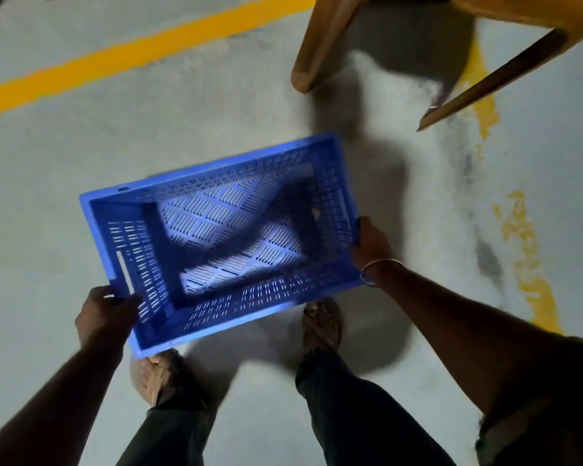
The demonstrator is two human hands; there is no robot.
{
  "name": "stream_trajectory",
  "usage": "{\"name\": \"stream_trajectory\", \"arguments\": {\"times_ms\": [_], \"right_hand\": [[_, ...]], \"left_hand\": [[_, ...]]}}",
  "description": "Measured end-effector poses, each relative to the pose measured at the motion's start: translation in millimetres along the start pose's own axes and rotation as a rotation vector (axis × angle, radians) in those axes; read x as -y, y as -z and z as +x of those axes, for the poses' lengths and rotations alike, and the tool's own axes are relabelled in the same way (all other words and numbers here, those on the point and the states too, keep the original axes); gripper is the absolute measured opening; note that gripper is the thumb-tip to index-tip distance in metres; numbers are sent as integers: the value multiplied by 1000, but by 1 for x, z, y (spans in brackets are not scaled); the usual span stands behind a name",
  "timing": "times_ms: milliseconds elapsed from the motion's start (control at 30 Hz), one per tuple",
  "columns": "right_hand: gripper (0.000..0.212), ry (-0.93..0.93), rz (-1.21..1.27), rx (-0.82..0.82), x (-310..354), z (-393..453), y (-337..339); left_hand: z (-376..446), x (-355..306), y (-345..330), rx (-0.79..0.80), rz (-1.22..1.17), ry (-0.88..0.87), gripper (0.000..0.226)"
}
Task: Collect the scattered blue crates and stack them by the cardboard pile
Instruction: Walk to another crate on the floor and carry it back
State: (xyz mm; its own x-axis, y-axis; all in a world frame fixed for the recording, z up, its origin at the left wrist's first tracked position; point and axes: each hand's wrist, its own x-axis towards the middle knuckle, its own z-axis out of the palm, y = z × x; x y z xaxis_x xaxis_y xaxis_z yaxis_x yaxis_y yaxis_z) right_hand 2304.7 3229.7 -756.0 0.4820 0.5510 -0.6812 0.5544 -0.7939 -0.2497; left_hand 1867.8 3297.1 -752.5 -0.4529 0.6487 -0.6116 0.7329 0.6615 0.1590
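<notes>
An empty blue crate with slotted walls and floor hangs in front of me above the grey floor, open side up and tilted. My left hand grips its left short end at the handle slot. At the opposite short end, my right hand, with a metal bangle on the wrist, holds the rim. No other crates and no cardboard pile are in sight.
A brown wooden piece of furniture with slanted legs stands ahead at the upper right. A yellow line crosses the floor at the upper left; worn yellow paint runs down the right. My feet in sandals are below the crate.
</notes>
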Motion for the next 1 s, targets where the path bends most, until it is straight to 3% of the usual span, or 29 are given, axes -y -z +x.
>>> {"name": "stream_trajectory", "arguments": {"times_ms": [267, 400, 600, 733, 1000], "right_hand": [[39, 55, -26, 12, 53, -69, 85], [40, 145, -46, 39, 104, -167, 144], [45, 373, -16, 42, 197, -322, 217], [53, 631, -122, 15, 277, -405, 215], [68, 1030, -315, 76, 450, -565, 135]], "left_hand": [[-39, -12, 94, -128, -59, -72, 27], [-120, 8, 195, -192, -239, -29, 25], [-257, 101, 357, -410, -516, 52, 18], [-301, 182, 428, -557, -628, 126, 18], [-319, 343, 536, -743, -764, 289, 22]]}}
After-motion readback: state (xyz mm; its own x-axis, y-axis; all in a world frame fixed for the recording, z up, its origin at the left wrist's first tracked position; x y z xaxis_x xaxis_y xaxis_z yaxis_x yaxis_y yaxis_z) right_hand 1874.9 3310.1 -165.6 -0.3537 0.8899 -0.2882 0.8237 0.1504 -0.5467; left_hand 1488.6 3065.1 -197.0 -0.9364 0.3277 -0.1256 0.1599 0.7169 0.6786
